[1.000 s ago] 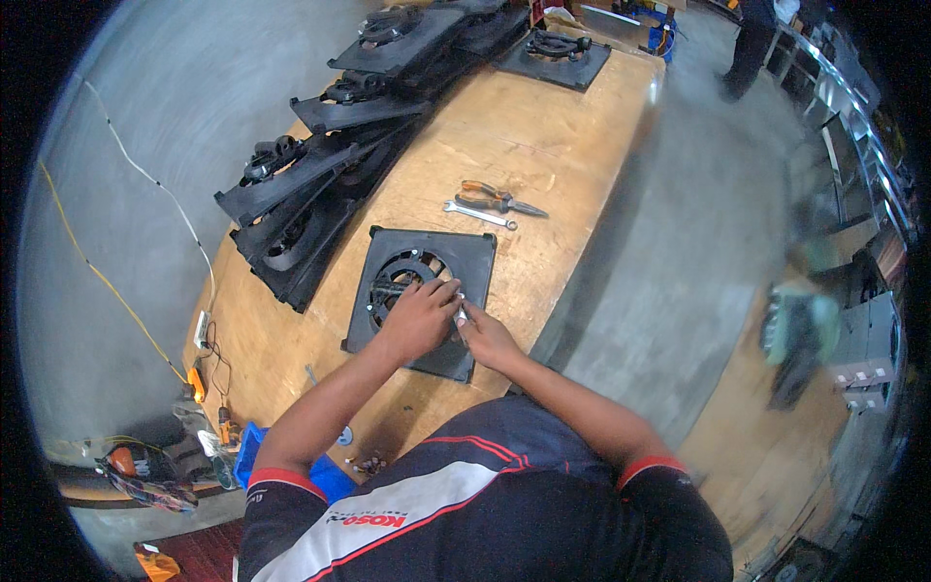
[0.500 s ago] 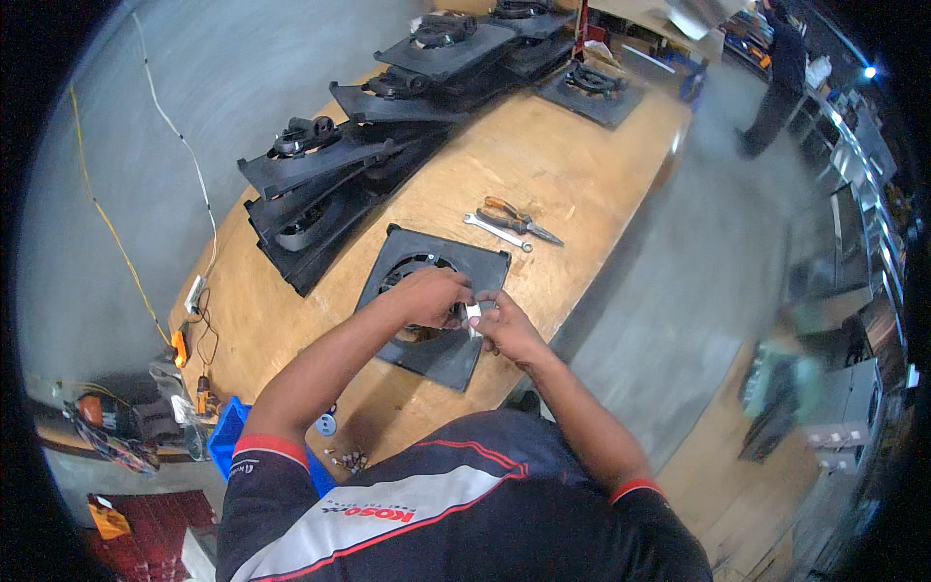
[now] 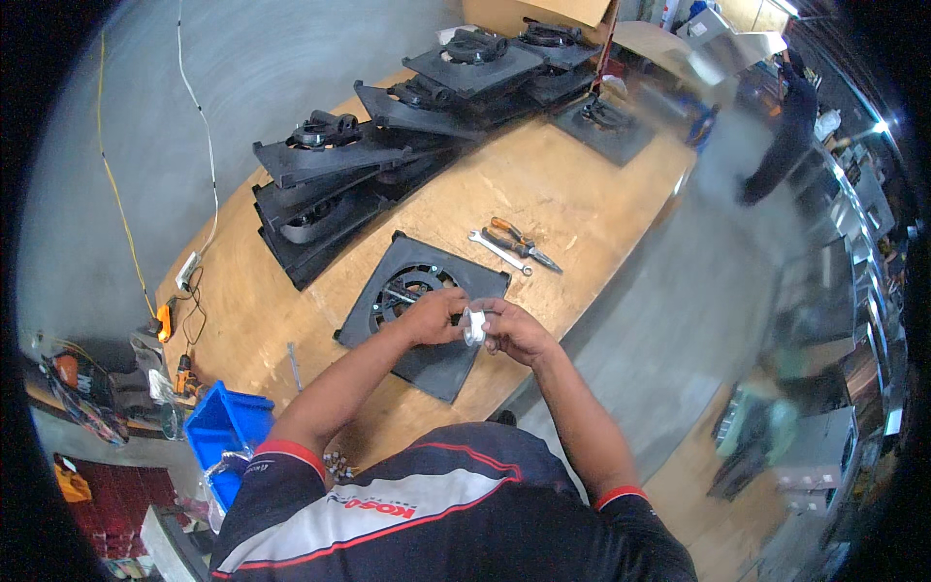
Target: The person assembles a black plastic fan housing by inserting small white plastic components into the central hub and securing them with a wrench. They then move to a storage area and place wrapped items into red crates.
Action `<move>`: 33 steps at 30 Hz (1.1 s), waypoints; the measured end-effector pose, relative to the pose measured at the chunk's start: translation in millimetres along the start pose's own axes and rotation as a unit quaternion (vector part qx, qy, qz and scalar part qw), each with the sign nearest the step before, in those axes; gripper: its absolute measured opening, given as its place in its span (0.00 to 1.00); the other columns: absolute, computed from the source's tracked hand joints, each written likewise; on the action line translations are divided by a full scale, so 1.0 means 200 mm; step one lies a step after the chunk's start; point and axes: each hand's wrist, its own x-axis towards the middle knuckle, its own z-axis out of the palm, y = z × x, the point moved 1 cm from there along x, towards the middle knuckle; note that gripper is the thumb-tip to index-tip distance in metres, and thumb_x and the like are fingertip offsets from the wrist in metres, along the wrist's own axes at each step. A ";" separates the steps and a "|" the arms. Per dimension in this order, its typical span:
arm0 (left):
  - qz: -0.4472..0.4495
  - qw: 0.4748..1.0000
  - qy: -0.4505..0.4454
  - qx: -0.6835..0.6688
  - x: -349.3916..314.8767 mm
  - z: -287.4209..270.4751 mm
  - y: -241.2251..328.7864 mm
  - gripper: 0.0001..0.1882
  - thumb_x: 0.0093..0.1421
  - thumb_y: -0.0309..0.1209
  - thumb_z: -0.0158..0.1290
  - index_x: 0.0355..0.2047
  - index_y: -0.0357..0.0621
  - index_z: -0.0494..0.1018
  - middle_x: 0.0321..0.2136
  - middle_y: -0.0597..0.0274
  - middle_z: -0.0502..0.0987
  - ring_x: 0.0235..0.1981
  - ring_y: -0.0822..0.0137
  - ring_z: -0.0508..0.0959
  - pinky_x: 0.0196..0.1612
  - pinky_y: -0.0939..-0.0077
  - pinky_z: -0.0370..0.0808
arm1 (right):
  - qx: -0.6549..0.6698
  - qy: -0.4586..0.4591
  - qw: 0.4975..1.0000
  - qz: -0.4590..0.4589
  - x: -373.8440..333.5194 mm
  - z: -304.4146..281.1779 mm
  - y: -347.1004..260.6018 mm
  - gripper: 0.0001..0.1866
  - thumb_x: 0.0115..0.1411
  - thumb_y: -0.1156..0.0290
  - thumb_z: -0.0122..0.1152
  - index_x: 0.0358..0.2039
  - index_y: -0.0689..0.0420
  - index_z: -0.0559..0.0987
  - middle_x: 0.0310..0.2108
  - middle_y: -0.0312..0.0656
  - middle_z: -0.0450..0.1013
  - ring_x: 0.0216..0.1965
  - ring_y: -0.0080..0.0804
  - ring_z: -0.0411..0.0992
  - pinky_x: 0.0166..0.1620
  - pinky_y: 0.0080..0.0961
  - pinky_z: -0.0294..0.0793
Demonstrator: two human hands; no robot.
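Both my hands meet over the near right part of a square black panel (image 3: 438,373), which lies tilted on the wooden table. Between them is a small white spool (image 3: 475,328), its rim facing up. My left hand (image 3: 436,316) grips its left side, fingers bent. From the right, my right hand (image 3: 516,333) pinches it with thumb and fingers. A round slotted ring (image 3: 415,281) with a dark fitting across it shows in the panel, partly covered by my left hand. Beyond the panel lie a wrench (image 3: 499,252) and orange-handled pliers (image 3: 524,242).
Stacked black panels (image 3: 320,160) with round fittings line the table's far left side. Another panel (image 3: 603,131) lies at the far end. A blue bin (image 3: 228,417), a drill (image 3: 184,376) and small loose parts (image 3: 337,468) are at the near left. A person (image 3: 786,126) stands far right.
My hands have turned the white spool, so more of its round side shows. My left hand has drawn back, uncovering more of the ring. The whole view has shifted slightly.
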 end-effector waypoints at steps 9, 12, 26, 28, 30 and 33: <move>0.013 0.999 -0.027 -0.030 0.05 -0.04 0.01 0.18 0.44 0.33 0.66 0.36 0.43 0.77 0.33 0.53 0.74 0.37 0.49 0.76 0.40 0.58 0.73 | -0.165 0.061 0.977 -0.119 0.07 -0.05 0.02 0.24 0.55 0.76 0.63 0.54 0.59 0.72 0.39 0.39 0.79 0.35 0.23 0.76 0.39 0.20 0.75; 0.002 0.997 -0.064 -0.046 0.09 -0.06 0.01 0.18 0.43 0.33 0.65 0.35 0.43 0.77 0.32 0.52 0.74 0.38 0.49 0.76 0.41 0.57 0.73 | -0.203 0.113 0.961 -0.150 0.11 -0.08 0.06 0.22 0.55 0.77 0.62 0.52 0.60 0.74 0.36 0.39 0.79 0.34 0.22 0.75 0.38 0.21 0.74; -0.076 0.996 -0.047 -0.013 0.08 -0.06 0.05 0.23 0.46 0.37 0.63 0.42 0.40 0.73 0.35 0.45 0.76 0.40 0.45 0.77 0.44 0.57 0.74 | -0.243 0.254 0.914 -0.205 0.28 -0.14 0.08 0.09 0.65 0.70 0.60 0.40 0.62 0.73 0.29 0.38 0.77 0.26 0.22 0.75 0.28 0.20 0.73; -0.105 0.993 -0.051 -0.012 0.08 -0.06 0.07 0.27 0.47 0.37 0.63 0.46 0.39 0.70 0.38 0.43 0.76 0.42 0.44 0.77 0.46 0.56 0.74 | -0.218 0.242 0.931 -0.168 0.28 -0.12 0.04 0.09 0.65 0.70 0.59 0.40 0.61 0.73 0.29 0.38 0.77 0.26 0.23 0.75 0.26 0.21 0.74; -0.137 0.988 -0.067 0.013 0.08 -0.06 0.07 0.32 0.47 0.37 0.64 0.50 0.38 0.66 0.40 0.40 0.77 0.45 0.42 0.78 0.48 0.56 0.74 | -0.214 0.234 0.938 -0.138 0.29 -0.11 0.02 0.08 0.65 0.70 0.59 0.40 0.61 0.73 0.29 0.38 0.77 0.25 0.23 0.75 0.25 0.22 0.74; -0.164 0.985 -0.056 0.015 0.06 -0.05 0.08 0.37 0.48 0.36 0.64 0.56 0.38 0.61 0.43 0.37 0.77 0.47 0.42 0.78 0.50 0.55 0.74 | -0.236 0.237 0.937 -0.102 0.30 -0.13 -0.01 0.06 0.65 0.71 0.57 0.39 0.60 0.74 0.28 0.38 0.77 0.24 0.25 0.75 0.23 0.23 0.74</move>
